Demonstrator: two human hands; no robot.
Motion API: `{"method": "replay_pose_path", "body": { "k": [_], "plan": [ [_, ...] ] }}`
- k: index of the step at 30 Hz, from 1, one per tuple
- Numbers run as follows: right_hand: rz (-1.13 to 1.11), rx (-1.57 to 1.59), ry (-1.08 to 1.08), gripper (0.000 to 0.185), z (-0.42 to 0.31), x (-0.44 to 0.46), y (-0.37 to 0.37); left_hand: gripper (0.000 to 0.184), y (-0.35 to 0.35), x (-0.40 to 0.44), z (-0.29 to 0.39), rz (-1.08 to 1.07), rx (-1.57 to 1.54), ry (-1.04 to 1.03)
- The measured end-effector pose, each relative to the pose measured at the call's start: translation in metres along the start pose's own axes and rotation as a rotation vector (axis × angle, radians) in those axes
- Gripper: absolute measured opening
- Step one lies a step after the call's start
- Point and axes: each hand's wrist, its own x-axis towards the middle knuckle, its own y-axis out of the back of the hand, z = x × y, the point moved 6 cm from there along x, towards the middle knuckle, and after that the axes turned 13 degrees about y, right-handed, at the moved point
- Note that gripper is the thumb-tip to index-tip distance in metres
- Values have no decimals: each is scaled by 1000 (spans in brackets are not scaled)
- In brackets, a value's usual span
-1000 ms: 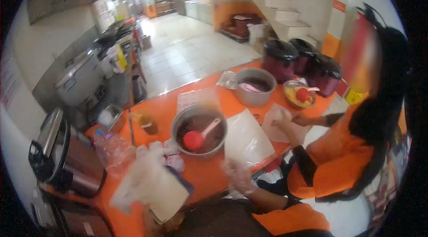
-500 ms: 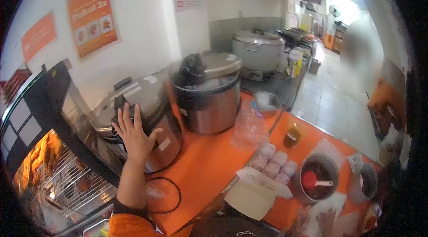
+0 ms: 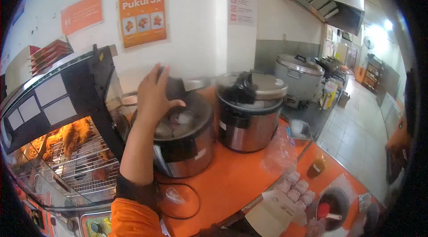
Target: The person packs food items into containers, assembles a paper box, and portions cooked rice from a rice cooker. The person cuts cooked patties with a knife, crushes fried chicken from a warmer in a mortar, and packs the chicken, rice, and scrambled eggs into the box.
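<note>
My left hand is raised at the nearer rice cooker, its fingers round the black front part of the lid. The lid is tilted up, and pale wrapped bundles show dimly inside the pot. My right hand, in a clear plastic glove, is at the bottom edge beside an open paper box; its fingers are too blurred to read. Near it are several small wrapped packets and a metal pot with a red scoop.
A second cooker with a black bag on its lid stands right of the first. On the left is a lit glass display case with fried food. A cable, plastic bag and sauce bag lie on the orange table.
The view has swung left from the pots to the cookers. My left hand, spread at the closed near cooker half a second ago, has taken hold of its lid and raised it.
</note>
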Motion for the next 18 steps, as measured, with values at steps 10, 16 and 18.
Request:
{"method": "replay_pose_path", "body": {
  "k": [10,16,18],
  "plan": [
    [-835,337,544,28,-100,185,-151,104,-11,3,3,-123,180,90],
    [-971,435,1078,40,-318,328,-224,114,-20,8,1,-136,213,47],
    [-1097,273,1098,41,-365,346,-264,109,-18,10,2,-150,197,54]
  ]
}}
